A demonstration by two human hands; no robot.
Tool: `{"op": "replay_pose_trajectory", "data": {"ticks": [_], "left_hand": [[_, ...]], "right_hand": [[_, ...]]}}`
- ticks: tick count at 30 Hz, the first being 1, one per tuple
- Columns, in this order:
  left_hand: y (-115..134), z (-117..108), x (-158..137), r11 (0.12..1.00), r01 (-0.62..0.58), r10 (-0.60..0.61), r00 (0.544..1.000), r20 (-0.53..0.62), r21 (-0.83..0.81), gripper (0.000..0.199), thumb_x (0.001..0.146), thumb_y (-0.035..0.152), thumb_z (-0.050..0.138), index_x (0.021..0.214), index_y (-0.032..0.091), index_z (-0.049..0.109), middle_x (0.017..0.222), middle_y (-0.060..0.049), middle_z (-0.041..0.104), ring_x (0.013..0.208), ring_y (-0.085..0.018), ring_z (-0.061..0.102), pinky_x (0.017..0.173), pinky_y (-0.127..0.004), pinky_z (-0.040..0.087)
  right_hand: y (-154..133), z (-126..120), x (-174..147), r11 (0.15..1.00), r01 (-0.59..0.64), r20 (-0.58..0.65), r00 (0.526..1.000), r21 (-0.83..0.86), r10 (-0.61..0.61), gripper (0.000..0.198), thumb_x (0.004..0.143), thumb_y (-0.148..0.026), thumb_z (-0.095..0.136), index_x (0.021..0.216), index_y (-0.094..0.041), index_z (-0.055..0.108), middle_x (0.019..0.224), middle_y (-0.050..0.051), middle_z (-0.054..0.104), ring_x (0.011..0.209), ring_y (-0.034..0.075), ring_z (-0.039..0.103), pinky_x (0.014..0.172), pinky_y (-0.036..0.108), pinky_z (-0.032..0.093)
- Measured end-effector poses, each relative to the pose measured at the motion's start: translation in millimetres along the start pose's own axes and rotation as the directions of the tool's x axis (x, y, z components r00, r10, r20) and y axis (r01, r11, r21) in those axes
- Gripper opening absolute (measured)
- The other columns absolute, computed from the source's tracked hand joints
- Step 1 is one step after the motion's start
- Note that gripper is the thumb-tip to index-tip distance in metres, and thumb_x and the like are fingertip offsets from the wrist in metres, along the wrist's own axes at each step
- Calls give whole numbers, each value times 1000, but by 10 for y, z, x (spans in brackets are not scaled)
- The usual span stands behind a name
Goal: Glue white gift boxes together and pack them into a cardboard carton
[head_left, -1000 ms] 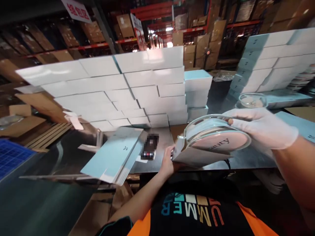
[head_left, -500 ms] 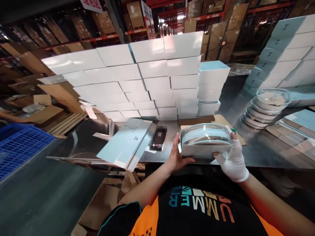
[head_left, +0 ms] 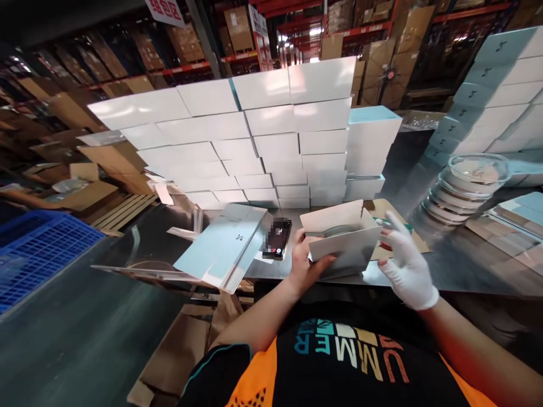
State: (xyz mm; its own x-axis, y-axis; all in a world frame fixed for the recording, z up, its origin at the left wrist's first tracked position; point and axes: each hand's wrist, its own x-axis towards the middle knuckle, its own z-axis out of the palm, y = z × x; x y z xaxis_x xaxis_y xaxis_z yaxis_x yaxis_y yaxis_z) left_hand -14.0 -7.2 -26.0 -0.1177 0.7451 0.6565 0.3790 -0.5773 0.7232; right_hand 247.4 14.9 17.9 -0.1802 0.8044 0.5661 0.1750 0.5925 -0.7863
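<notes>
A white cardboard box [head_left: 350,250] stands at the table's front edge with its top open and its flaps raised. Inside, the curved edge of a round, clear-rimmed item [head_left: 337,230] shows; the rest of it is hidden. My left hand [head_left: 307,261], bare, grips the box's left end, thumb on the near wall. At the box's right end is my right hand [head_left: 408,270] in a white glove, fingers spread and apart from the wall. Beneath and behind the box lies a brown cardboard sheet [head_left: 419,242], with something green and red partly hidden near the glove.
White boxes [head_left: 271,118] form a tall wall behind. A phone [head_left: 278,240] and flat pale-blue cartons [head_left: 216,243] lie to the left. Stacked round clear containers [head_left: 460,195] stand right, near more boxes [head_left: 487,93]. A blue crate [head_left: 46,254] is at far left.
The box has turned and its flaps now stand up, covering most of the round items. My right hand has come off its right end; my left hand still holds the left end.
</notes>
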Motion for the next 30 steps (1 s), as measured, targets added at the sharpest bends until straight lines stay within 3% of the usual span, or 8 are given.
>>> {"op": "replay_pose_trajectory", "data": {"ticks": [5, 11, 15, 18, 22, 24, 27, 30], "left_hand": [[79, 60, 67, 997, -78, 78, 997, 10, -17, 57, 94, 79, 78, 100, 23, 84, 94, -11, 72, 110, -33, 67, 100, -46, 60], [4, 65, 72, 996, -82, 83, 996, 21, -26, 57, 96, 79, 75, 101, 23, 82, 90, -9, 67, 113, -33, 65, 101, -46, 58], [-107, 135, -90, 990, -47, 42, 998, -43, -133, 67, 96, 77, 77, 133, 21, 73, 127, -16, 69, 121, -32, 67, 106, -46, 57], [-186, 156, -196, 989, -3, -10, 996, -85, -151, 85, 91, 81, 79, 152, 23, 63, 149, -20, 60, 136, -36, 63, 116, -51, 53], [-235, 67, -134, 997, -36, 39, 998, 48, -61, 65, 89, 79, 83, 125, 25, 81, 124, -15, 69, 131, -37, 63, 118, -55, 52], [-229, 21, -42, 996, -19, 21, 1000, 22, -90, 63, 87, 78, 87, 119, 25, 82, 113, -11, 70, 121, -34, 66, 113, -53, 54], [-188, -6, 92, 991, 62, -69, 996, -61, -120, 65, 85, 81, 87, 116, 25, 83, 113, -10, 70, 115, -31, 68, 109, -46, 55], [-129, 16, 193, 982, 138, -151, 983, -100, -131, 71, 85, 88, 82, 114, 23, 83, 118, -11, 72, 117, -31, 70, 106, -42, 56]], "right_hand": [[80, 269, 58, 927, -198, -48, 973, 319, 224, 90, 92, -94, 68, 150, -26, 69, 162, 16, 67, 150, 39, 66, 128, 59, 55], [-34, 341, 258, 928, -274, 2, 959, 253, 283, 89, 80, -99, 73, 128, -24, 75, 129, 13, 80, 121, 39, 77, 105, 52, 67], [6, 414, 252, 931, -350, -81, 930, 104, 359, 66, 90, -83, 72, 116, -22, 74, 111, 11, 80, 109, 34, 76, 103, 51, 65], [82, 513, 265, 945, -327, -237, 918, 6, 319, 52, 85, -61, 77, 120, -23, 68, 118, 11, 78, 110, 31, 75, 106, 50, 63], [229, 368, 342, 972, -233, -207, 951, 11, 230, 66, 90, -54, 71, 148, -26, 56, 141, 14, 73, 128, 31, 72, 116, 51, 60], [334, 94, 384, 952, -258, -150, 960, -166, 235, 60, 97, -57, 65, 147, -24, 60, 145, 17, 72, 132, 33, 71, 118, 55, 58], [547, -397, 415, 642, -433, -164, 885, -632, 436, 53, 94, -58, 72, 128, -17, 75, 133, 26, 74, 122, 42, 73, 109, 60, 60], [775, -713, 397, 357, -483, -102, 695, -799, 712, 35, 85, -39, 80, 112, -16, 82, 117, 24, 79, 109, 42, 77, 101, 55, 62]]}}
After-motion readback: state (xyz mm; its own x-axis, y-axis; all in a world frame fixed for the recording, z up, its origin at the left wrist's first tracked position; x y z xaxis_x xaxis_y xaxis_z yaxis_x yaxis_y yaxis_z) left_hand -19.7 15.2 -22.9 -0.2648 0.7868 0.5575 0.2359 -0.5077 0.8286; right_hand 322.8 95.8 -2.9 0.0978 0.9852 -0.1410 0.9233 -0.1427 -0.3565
